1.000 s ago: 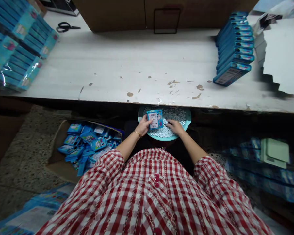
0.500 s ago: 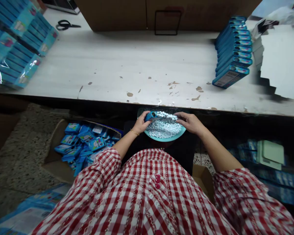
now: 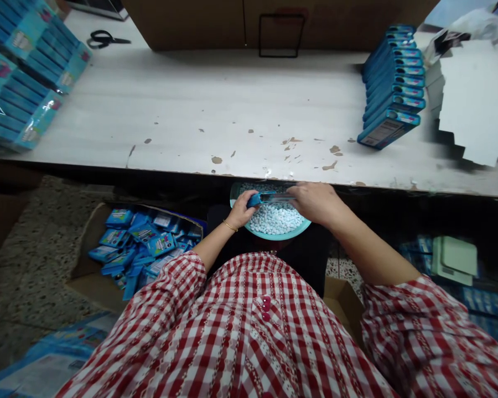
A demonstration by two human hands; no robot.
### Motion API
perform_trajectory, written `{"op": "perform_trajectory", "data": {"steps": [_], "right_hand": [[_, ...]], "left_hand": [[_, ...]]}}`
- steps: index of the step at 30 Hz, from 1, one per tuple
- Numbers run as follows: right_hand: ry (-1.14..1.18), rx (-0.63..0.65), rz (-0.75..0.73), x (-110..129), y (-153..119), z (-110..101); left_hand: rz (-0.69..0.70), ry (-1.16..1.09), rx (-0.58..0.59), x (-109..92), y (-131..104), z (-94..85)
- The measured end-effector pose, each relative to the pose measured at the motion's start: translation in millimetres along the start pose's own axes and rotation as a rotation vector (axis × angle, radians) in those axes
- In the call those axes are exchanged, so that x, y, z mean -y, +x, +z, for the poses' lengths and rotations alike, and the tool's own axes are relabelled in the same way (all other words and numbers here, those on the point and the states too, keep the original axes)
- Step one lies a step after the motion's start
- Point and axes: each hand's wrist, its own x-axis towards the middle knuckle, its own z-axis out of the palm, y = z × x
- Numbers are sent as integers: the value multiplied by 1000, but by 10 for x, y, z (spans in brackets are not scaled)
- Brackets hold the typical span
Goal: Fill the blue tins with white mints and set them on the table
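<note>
My left hand (image 3: 241, 210) is closed around a small blue box (image 3: 254, 199), held over the near part of a turquoise bowl (image 3: 274, 236). A clear, narrow tray (image 3: 276, 197) sticks out of the box toward the right. At the tray's right end, my right hand (image 3: 315, 202) has its fingers bent and pressed together on it; the fingertips are partly hidden. Small white pellets (image 3: 274, 220) fill the bowl below both hands.
An open carton (image 3: 95, 282) of blue packets (image 3: 143, 237) stands at lower left. On the white table (image 3: 199, 94) are scissors (image 3: 103, 39), stacked blue boxes (image 3: 392, 119), wrapped packs (image 3: 37, 83) and white cards (image 3: 477, 99). A pale green device (image 3: 455, 258) sits below right.
The row of white pellets on the tray no longer shows, and the tray now looks see-through. My right hand has turned knuckles up and moved slightly left, its fingers closing on the tray's end.
</note>
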Motion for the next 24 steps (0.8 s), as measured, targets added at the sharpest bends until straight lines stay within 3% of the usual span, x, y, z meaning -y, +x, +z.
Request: {"op": "perform_trajectory", "data": {"steps": [3, 6, 9, 12, 15, 17, 20, 24], "right_hand": [[56, -10, 90, -317, -138, 292], [101, 103, 198, -489, -141, 835], [236, 137, 239, -348, 50, 1383], [429, 81, 279, -91, 324, 1711], [502, 44, 284, 21, 503, 1824], [553, 27, 269, -3, 535, 1850], [640, -5, 226, -107, 492, 1867], [853, -144, 123, -281, 353, 1765]], "left_hand": [[-103, -124, -57, 128, -49, -68], [-200, -303, -99, 271, -78, -49], [-277, -472, -91, 344, -68, 110], [-332, -617, -63, 320, -35, 327], [-362, -737, -34, 237, -16, 435], [-340, -766, -37, 182, -28, 385], [-257, -673, -85, 143, -88, 148], [-171, -400, -153, 189, -186, -214]]}}
